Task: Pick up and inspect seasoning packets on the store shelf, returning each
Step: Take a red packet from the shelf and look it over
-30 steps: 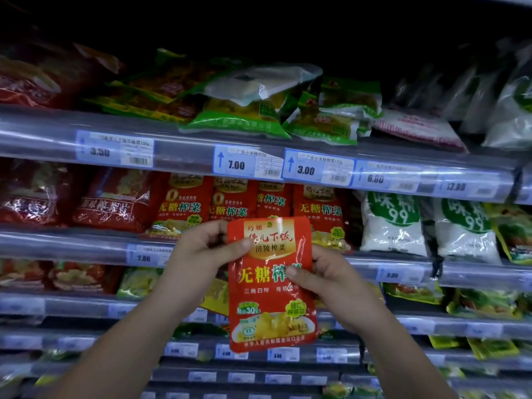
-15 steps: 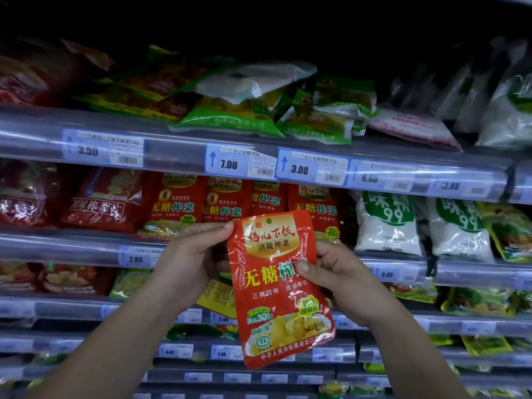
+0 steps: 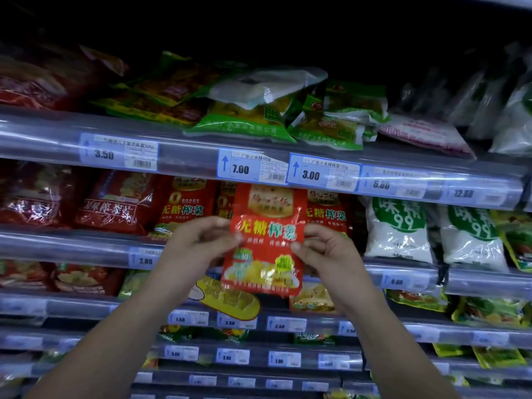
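While left grip (image 3: 198, 244) pinches packet (image 3: 269, 214), right grip (image 3: 331, 254) holds.

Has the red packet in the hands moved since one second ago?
Yes. The red packet has risen: its top edge now nearly reaches the 7.00 price tag, where before a clear gap lay beneath that tag.

The held packet (image 3: 266, 240) stood before the packet row (image 3: 184, 208) on the second shelf (image 3: 72, 246). Its top edge was just under the 7.00 tag (image 3: 250, 168) and 3.00 tag (image 3: 322, 174) on the top shelf (image 3: 187, 159) front edge. The left hand (image 3: 198, 246) was at its left side and the right hand (image 3: 331, 254) at its right. The bags marked 99 (image 3: 398, 228) stood farther right.
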Demonstrator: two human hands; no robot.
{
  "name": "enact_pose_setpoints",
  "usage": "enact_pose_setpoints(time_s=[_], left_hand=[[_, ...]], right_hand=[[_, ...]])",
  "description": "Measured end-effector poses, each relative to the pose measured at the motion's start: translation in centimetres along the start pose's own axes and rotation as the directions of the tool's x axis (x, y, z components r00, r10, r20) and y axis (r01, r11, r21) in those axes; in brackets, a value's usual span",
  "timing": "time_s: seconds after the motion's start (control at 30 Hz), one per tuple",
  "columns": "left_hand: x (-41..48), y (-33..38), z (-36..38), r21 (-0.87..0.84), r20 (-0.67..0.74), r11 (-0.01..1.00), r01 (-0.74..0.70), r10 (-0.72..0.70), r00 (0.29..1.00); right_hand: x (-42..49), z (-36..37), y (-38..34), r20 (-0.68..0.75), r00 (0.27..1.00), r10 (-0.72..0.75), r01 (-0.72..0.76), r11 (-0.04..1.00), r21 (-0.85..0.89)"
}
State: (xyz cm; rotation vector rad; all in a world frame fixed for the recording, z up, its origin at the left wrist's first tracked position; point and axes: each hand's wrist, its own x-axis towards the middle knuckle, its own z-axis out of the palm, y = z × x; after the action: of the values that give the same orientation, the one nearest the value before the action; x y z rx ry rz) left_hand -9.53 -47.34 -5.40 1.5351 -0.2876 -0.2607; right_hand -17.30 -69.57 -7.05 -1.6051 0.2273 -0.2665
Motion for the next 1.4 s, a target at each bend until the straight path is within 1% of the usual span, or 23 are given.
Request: enact_pose_setpoints(time_s=[0.03,0.1,0.17,0.23,0.3,0.4,0.5,0.63,0.73,0.8,0.87,0.93,1.0,1.03,1.13,1.2,1.27,1.4], left_hand=[[-0.1,-0.1,0.1,0.058,0.014,0.998,-0.01,0.009,1.0],[-0.2,0.0,0.2,0.094,-0.048,0.995,-0.03,0.034,0.998],[0.2,0.0,-0.1,0.14,-0.116,0.989,-0.053,0.069,0.991],[1.0,0.1,-0.7,0.191,-0.135,0.98,-0.056,0.083,0.987],[1.6,0.3,-1.1,0.266,-0.126,0.962,-0.057,0.093,0.988],[1.9,0.3,-1.3,0.398,-0.115,0.91,-0.116,0.174,0.978],[1.8,-0.1,-1.5,0.49,-0.079,0.857,-0.163,0.23,0.97],[1.8,-0.5,-1.0,0.565,-0.016,0.805,-0.183,0.233,0.972],[1.9,-0.8,-0.6,0.603,0.007,0.78,-0.168,0.205,0.979],[2.1,-0.8,-0.4,0.621,-0.001,0.77,-0.148,0.189,0.982],[2.2,-0.7,0.0,0.614,-0.024,0.778,-0.13,0.183,0.983],[2.1,-0.4,0.9,0.609,-0.034,0.781,-0.14,0.202,0.979],[2.2,-0.1,2.7,0.619,-0.001,0.764,-0.183,0.234,0.972],[2.3,0.1,3.9,0.626,0.033,0.75,-0.214,0.248,0.968],[3.3,0.1,8.0,0.648,0.109,0.725,-0.233,0.214,0.971],[3.9,-0.1,10.4,0.681,0.099,0.707,-0.191,0.169,0.981],[4.3,-0.4,11.9,0.66,0.045,0.739,-0.139,0.146,0.988],[4.7,-1.0,13.7,0.548,-0.049,0.834,-0.061,0.106,0.993]], right_hand=[[0.4,0.0,-0.2,-0.018,1.0,0.001,0.0,0.999,0.04],[0.9,0.0,-0.7,0.02,1.0,-0.001,-0.001,0.997,0.072],[1.4,0.4,-1.2,0.044,0.999,-0.012,0.01,0.999,0.04],[2.4,1.0,-1.3,-0.003,1.0,-0.031,0.031,1.0,0.001],[3.6,1.5,-1.3,-0.066,0.997,-0.051,0.049,0.998,-0.03],[5.4,2.3,-1.2,-0.127,0.99,-0.065,0.057,0.996,-0.068],[6.4,3.4,-0.6,-0.133,0.989,-0.059,0.036,0.985,-0.168],[6.5,4.1,0.0,-0.109,0.986,-0.125,0.079,0.933,-0.35],[5.7,3.5,-0.3,-0.075,0.987,-0.143,0.087,0.861,-0.502],[5.1,2.5,-0.7,-0.088,0.98,-0.178,0.097,0.817,-0.569],[4.3,0.8,-1.1,-0.155,0.962,-0.223,0.087,0.793,-0.603],[3.3,-1.4,-1.5,-0.241,0.94,-0.241,0.049,0.794,-0.605],[2.3,-3.3,-1.4,-0.29,0.926,-0.243,0.019,0.795,-0.606],[1.9,-4.0,-1.3,-0.291,0.926,-0.24,0.007,0.783,-0.622],[0.7,-4.7,-0.4,-0.244,0.947,-0.209,-0.014,0.731,-0.682],[0.3,-4.9,0.0,-0.201,0.955,-0.219,0.015,0.713,-0.701],[0.0,-4.9,0.2,-0.152,0.963,-0.222,0.054,0.714,-0.698],[-0.4,-5.2,0.7,-0.075,0.965,-0.249,0.129,0.709,-0.693]])
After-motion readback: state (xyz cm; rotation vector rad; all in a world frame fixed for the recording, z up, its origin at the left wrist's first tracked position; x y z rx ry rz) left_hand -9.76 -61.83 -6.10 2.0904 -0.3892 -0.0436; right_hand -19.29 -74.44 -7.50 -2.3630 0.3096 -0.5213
